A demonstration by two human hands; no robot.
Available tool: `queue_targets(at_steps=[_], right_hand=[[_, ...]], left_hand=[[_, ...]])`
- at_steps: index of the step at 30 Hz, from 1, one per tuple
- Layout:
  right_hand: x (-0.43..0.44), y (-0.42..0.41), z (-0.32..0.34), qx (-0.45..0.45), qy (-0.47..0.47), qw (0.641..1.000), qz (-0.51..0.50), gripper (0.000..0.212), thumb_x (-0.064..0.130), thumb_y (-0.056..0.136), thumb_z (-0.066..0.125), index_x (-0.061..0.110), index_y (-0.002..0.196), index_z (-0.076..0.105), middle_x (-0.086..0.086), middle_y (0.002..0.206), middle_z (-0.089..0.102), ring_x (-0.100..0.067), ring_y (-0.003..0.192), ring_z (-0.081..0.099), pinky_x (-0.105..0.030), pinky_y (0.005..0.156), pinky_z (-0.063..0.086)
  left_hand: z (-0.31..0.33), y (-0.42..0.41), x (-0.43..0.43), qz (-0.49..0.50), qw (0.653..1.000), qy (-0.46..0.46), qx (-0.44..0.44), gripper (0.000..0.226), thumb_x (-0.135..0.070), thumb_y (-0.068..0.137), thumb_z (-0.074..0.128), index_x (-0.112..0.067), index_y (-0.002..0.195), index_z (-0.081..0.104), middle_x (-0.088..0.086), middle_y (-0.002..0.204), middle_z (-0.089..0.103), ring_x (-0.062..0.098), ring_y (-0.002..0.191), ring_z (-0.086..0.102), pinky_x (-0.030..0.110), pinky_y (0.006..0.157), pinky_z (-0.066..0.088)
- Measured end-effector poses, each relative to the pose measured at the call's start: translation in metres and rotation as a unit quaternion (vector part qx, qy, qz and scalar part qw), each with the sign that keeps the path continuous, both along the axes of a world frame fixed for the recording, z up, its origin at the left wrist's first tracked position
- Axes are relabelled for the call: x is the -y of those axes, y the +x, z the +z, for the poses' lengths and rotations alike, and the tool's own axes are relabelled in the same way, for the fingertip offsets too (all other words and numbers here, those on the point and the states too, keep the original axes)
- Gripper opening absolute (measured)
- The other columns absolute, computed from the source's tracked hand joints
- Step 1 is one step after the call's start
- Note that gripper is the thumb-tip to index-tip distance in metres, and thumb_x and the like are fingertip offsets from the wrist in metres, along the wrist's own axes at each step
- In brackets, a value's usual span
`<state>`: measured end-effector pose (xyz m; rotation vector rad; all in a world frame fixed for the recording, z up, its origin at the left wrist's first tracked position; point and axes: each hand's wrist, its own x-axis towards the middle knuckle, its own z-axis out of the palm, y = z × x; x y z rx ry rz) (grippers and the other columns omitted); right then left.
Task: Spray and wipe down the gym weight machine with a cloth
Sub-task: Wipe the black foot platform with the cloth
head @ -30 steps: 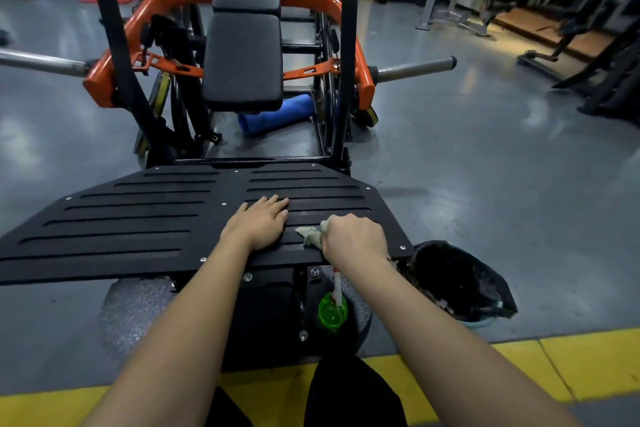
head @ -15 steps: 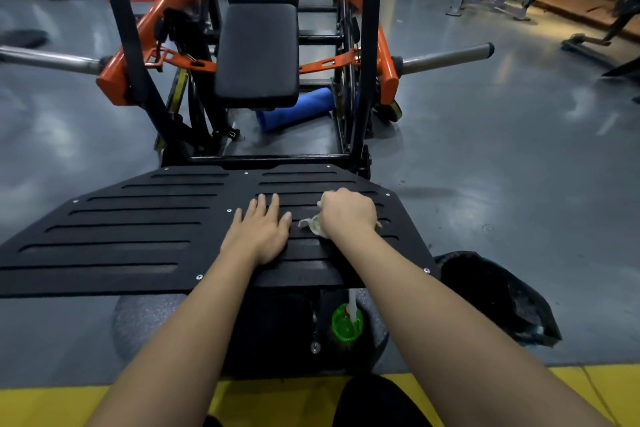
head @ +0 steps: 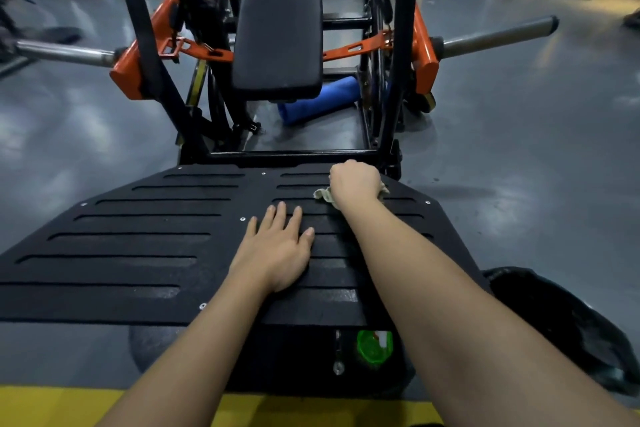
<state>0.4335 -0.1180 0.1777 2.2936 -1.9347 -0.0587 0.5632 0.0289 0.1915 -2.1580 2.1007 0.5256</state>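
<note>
Head view: my right hand (head: 355,180) is bunched tight around the cloth (head: 323,196), pressing it near the far edge of the black foot plate (head: 258,184). My left hand (head: 277,250) lies flat and open on the plate. The cloth could catch in a slot (head: 128,237), or I might push it off the edge.

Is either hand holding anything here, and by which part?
The right hand grips the bunched cloth; which part is hidden. The left hand holds nothing, resting flat on the footplate.

No text, label or number can be read anywhere
</note>
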Motion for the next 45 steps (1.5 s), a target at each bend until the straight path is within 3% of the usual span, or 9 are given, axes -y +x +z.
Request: queue_targets(at_steps=[6,14,17,19,21,26,30,43,45], right_hand=[[0.037,0.016,-0.013,0.025,-0.006,1.000,-0.017,0.037,0.014,0.103,0.039,0.017,0.131,0.063,-0.006,0.131,0.064,-0.027,0.122,0.060,-0.036,0.090,0.045],[0.065,0.016,-0.028,0.022,-0.026,0.999,-0.028,0.041,0.024,0.105,0.030,0.017,0.129,0.062,-0.013,0.137,0.045,-0.034,0.127,0.037,-0.043,0.102,0.031],[0.072,0.020,-0.030,0.017,-0.005,0.999,-0.031,0.043,0.018,0.104,0.029,0.014,0.134,0.060,-0.012,0.140,0.050,-0.039,0.132,0.040,-0.049,0.112,0.026],[0.075,0.021,-0.029,0.042,0.019,0.999,-0.023,0.039,0.017,0.102,0.034,0.014,0.129,0.062,-0.009,0.133,0.061,-0.035,0.126,0.053,-0.051,0.117,0.023],[0.076,0.017,-0.028,0.075,0.034,0.996,-0.017,0.034,0.020,0.101,0.040,0.014,0.123,0.066,-0.009,0.126,0.066,-0.032,0.118,0.061,-0.048,0.115,0.029],[0.069,0.008,-0.019,0.128,0.062,0.990,-0.019,0.034,0.028,0.102,0.048,0.009,0.126,0.064,-0.014,0.130,0.062,-0.036,0.121,0.059,-0.038,0.094,0.048],[0.050,0.001,-0.010,0.132,0.065,0.989,-0.020,0.038,0.032,0.101,0.052,0.008,0.128,0.062,-0.017,0.131,0.061,-0.037,0.121,0.059,-0.038,0.095,0.049],[-0.086,-0.034,0.033,0.181,0.090,0.979,0.016,0.032,0.042,0.093,0.055,0.014,0.095,0.069,-0.016,0.106,0.070,-0.039,0.102,0.065,-0.035,0.080,0.047],[-0.108,-0.041,0.037,0.200,0.097,0.975,0.018,0.033,0.043,0.092,0.056,0.014,0.097,0.070,-0.014,0.101,0.071,-0.037,0.101,0.064,-0.036,0.078,0.045]], left_hand=[[0.000,0.001,0.001,0.002,1.000,0.001,-0.003,0.062,-0.052,0.108,0.010,-0.027,0.163,-0.005,-0.001,0.170,-0.015,0.014,0.156,-0.016,0.043,0.127,-0.007],[0.002,0.001,0.003,-0.003,1.000,0.012,-0.004,0.063,-0.052,0.108,0.008,-0.027,0.163,-0.007,-0.003,0.169,-0.017,0.013,0.155,-0.019,0.044,0.127,-0.008],[0.000,0.002,0.004,-0.007,1.000,0.011,-0.002,0.063,-0.052,0.107,0.009,-0.027,0.163,-0.007,-0.003,0.169,-0.017,0.013,0.155,-0.019,0.044,0.127,-0.009],[-0.001,0.002,0.004,-0.007,1.000,0.010,0.001,0.063,-0.052,0.107,0.009,-0.026,0.163,-0.007,-0.003,0.169,-0.016,0.014,0.155,-0.019,0.044,0.127,-0.009],[-0.001,0.002,0.004,-0.008,1.000,0.012,0.002,0.063,-0.052,0.107,0.008,-0.026,0.163,-0.007,-0.003,0.169,-0.016,0.014,0.155,-0.019,0.044,0.127,-0.009],[-0.001,0.001,0.005,-0.006,1.000,0.013,0.000,0.063,-0.052,0.108,0.010,-0.026,0.163,-0.004,-0.002,0.170,-0.014,0.015,0.156,-0.017,0.045,0.127,-0.008],[-0.002,0.002,0.005,-0.004,1.000,0.008,-0.004,0.063,-0.052,0.108,0.011,-0.025,0.164,-0.002,-0.001,0.171,-0.011,0.016,0.156,-0.014,0.046,0.127,-0.007],[0.002,0.003,0.001,0.008,0.999,-0.005,-0.036,0.069,-0.051,0.108,0.017,-0.016,0.164,-0.003,0.002,0.172,-0.004,0.019,0.158,-0.007,0.047,0.127,-0.003],[0.006,0.004,0.000,0.010,0.999,-0.007,-0.051,0.068,-0.048,0.108,0.022,-0.016,0.164,-0.003,0.002,0.172,-0.002,0.020,0.158,-0.005,0.047,0.127,-0.003]])
